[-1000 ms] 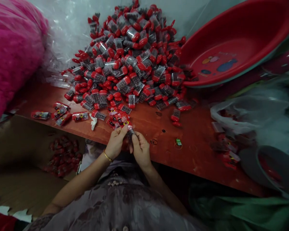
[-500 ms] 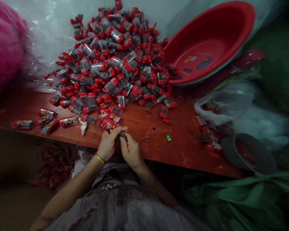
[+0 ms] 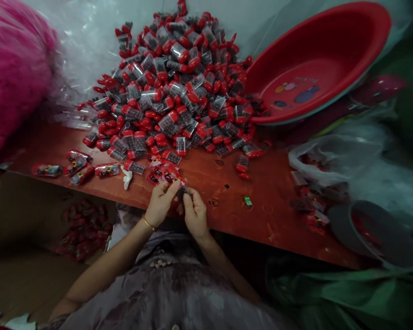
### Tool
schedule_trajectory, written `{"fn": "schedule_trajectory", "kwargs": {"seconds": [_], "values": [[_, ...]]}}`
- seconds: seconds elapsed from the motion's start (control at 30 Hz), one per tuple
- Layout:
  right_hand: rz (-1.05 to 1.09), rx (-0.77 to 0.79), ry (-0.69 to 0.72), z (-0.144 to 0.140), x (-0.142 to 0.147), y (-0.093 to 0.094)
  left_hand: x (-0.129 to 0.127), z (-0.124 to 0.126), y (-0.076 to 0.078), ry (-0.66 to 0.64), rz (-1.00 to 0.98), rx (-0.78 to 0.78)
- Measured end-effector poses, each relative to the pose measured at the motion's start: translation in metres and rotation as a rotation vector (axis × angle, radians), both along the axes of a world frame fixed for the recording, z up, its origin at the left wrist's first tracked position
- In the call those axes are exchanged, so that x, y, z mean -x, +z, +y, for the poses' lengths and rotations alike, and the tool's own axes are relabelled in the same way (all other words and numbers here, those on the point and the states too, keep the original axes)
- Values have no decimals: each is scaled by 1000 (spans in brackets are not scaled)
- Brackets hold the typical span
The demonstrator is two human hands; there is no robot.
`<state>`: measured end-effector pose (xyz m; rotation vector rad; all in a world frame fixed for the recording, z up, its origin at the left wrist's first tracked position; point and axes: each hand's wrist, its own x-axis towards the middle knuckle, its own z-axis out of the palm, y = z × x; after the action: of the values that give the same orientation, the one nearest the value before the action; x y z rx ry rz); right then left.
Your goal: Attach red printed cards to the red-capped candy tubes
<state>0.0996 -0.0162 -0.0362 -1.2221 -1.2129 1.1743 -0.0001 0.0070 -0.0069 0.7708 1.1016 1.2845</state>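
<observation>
Near the table's front edge, my left hand (image 3: 160, 204) and my right hand (image 3: 196, 215) meet with fingers closed around a small clear case with dark contents (image 3: 181, 191). The fingers cover most of it. Just beyond my left fingertips lie red printed sleeves (image 3: 163, 170) with black and yellow figures. To their left rest a red-capped clear case (image 3: 134, 167) and a crumpled white scrap (image 3: 126, 177). Several cases in printed sleeves (image 3: 106, 170) lie further left. A large pile of red-capped clear cases (image 3: 168, 91) rises behind my hands.
A red basin (image 3: 316, 68) tilts against the pile at the right. Pink bagged material (image 3: 17, 68) stands at the left. A clear plastic bag (image 3: 330, 156) and a grey bowl (image 3: 344, 224) sit at the right. More red packs (image 3: 86, 229) lie below the table at the left.
The view has shifted, so the table things appear further right. My fingers have moved slightly apart along the case, and the right fingers now pinch its near side.
</observation>
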Motion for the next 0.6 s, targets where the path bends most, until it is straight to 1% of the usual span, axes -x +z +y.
{"fn": "schedule_trajectory", "kwargs": {"seconds": [0.07, 0.13, 0.2, 0.27, 0.33, 0.43, 0.5, 0.6], "values": [[-24, -8, -18, -1, -3, -5, 0, 1, -2, -38, 113, -49], [-54, -26, -9, -1, -8, -10, -1, 1, -5, -74, 181, -87], [-150, -90, 1, 2, -17, -14, -3, 1, -9, -107, 208, -109], [-294, -188, -23, 7, -29, -15, -5, -1, -15, -140, 226, -131], [-414, -286, -44, 13, -42, -13, -7, -2, -22, -166, 271, -169], [-511, -414, -4, 21, -57, -7, -9, -3, -32, -193, 387, -225], [-573, -479, 23, 25, -62, -5, -8, -2, -36, -212, 450, -251], [-682, -562, 8, 27, -64, -3, -7, 0, -38, -237, 504, -273]]}}
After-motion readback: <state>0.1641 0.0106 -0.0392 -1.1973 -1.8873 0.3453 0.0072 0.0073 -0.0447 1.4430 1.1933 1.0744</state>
